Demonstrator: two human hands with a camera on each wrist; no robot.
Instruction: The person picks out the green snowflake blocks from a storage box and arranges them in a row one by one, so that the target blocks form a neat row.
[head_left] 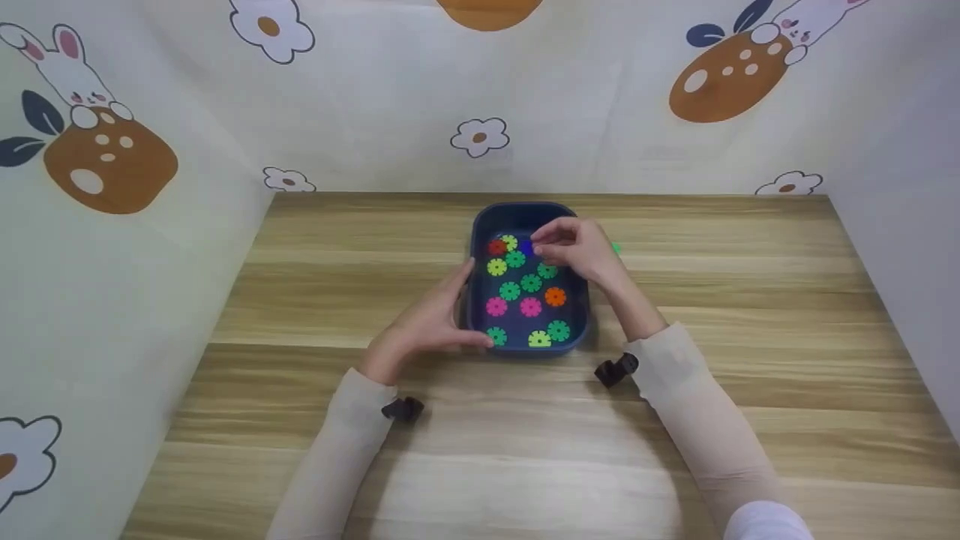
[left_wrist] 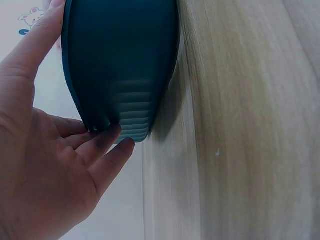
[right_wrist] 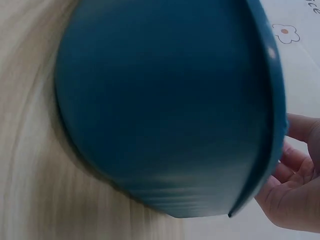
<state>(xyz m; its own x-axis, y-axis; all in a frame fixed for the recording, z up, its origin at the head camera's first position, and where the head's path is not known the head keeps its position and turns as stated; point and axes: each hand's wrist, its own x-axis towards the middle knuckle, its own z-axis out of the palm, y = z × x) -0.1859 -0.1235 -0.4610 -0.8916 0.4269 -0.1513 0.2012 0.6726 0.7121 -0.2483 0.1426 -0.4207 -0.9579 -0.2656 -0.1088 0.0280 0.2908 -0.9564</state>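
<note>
A dark blue plastic bin [head_left: 480, 217] stands on the table, holding several flat notched plastic discs, such as a pink disc [head_left: 531, 307], an orange disc [head_left: 555, 297] and a red disc [head_left: 497, 247]. My left hand [head_left: 431, 315] holds the bin's left side, its thumb at the near left corner; in the left wrist view its fingers [left_wrist: 107, 165] touch the outer wall. Over the far right part of the bin, my right hand [head_left: 577, 247] pinches a blue disc [head_left: 526, 247], partly covered by the fingertips. The rim hides those fingertips in the right wrist view.
Just beyond the right hand, a bit of something green [head_left: 616, 247] shows on the wooden table [head_left: 712, 300]. A patterned cloth [head_left: 375, 97] hangs behind the table and along its sides. Small black wrist cameras sit at both sleeves.
</note>
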